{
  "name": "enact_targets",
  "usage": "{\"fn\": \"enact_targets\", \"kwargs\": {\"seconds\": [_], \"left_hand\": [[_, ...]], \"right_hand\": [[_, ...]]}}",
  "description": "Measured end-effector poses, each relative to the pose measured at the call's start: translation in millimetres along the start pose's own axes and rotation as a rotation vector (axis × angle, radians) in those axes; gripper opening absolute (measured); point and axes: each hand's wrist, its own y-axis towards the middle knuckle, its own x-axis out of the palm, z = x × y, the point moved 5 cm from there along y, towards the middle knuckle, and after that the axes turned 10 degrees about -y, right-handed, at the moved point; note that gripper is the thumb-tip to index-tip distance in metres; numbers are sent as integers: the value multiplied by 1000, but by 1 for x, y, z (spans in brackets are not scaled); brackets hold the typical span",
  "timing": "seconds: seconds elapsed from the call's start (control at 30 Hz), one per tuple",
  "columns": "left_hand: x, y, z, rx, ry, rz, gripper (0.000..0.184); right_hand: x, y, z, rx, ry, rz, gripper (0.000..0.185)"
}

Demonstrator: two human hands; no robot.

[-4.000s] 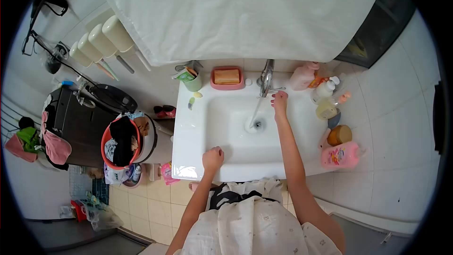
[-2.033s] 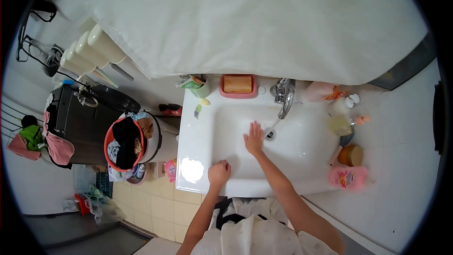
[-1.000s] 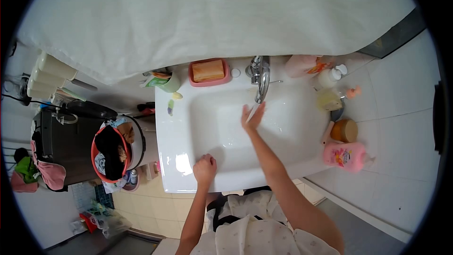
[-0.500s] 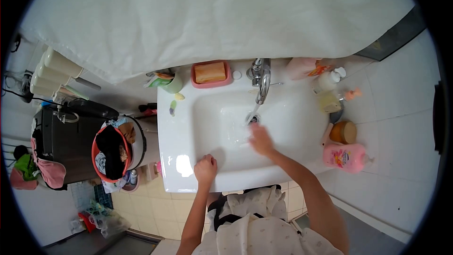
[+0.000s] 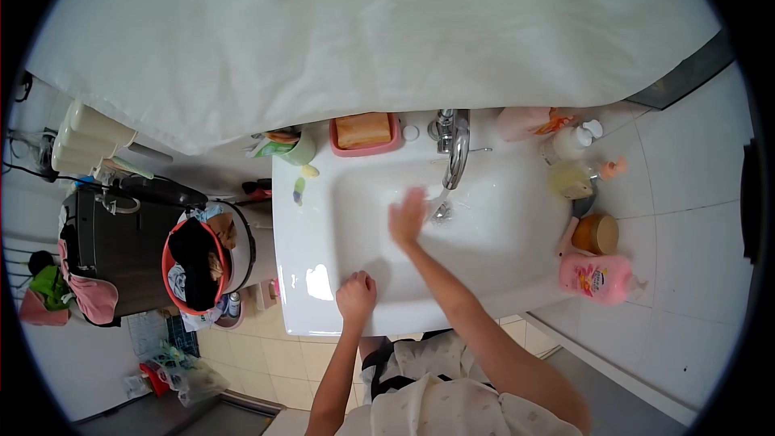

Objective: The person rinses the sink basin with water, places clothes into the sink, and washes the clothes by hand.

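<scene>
Water runs from the chrome faucet [image 5: 458, 153] into the white sink [image 5: 508, 274], falling near the metal drain [image 5: 441, 211]. Inside the basin, just left of the stream, my right hand [image 5: 408, 216] is blurred by motion, its fingers stretched out and nothing visible in them. My left hand [image 5: 356, 296] is curled into a fist on the sink's front left rim, with nothing showing from it.
Behind the basin stand a pink soap dish [image 5: 365, 136] and a green cup [image 5: 299, 148]. Along the right edge are a pink bottle [image 5: 596, 277], an amber jar [image 5: 596, 234] and pump bottles [image 5: 569, 142]. A laundry-filled red basket [image 5: 168, 262] sits left. White cloth [image 5: 363, 40] hangs above.
My right hand has moved left, from beside the drain to the left of the water stream. My left hand stays on the rim. The view has shifted slightly.
</scene>
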Motion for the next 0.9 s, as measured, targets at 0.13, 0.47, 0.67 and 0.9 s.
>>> {"fn": "enact_targets", "kwargs": {"seconds": [0.13, 0.47, 0.67, 0.9], "left_hand": [[0, -1, 0, 26, -16, 24, 12], [1, 0, -2, 2, -31, -30, 12], [4, 0, -4, -5, -12, -45, 12], [1, 0, -1, -2, -65, -41, 12]], "right_hand": [[-25, -66, -59, -437, 195, -127, 52], [-81, -8, 130, -377, -283, -91, 60], [-62, 46, 134, 299, -76, 311, 57], [-39, 76, -20, 453, 392, 439, 59]]}}
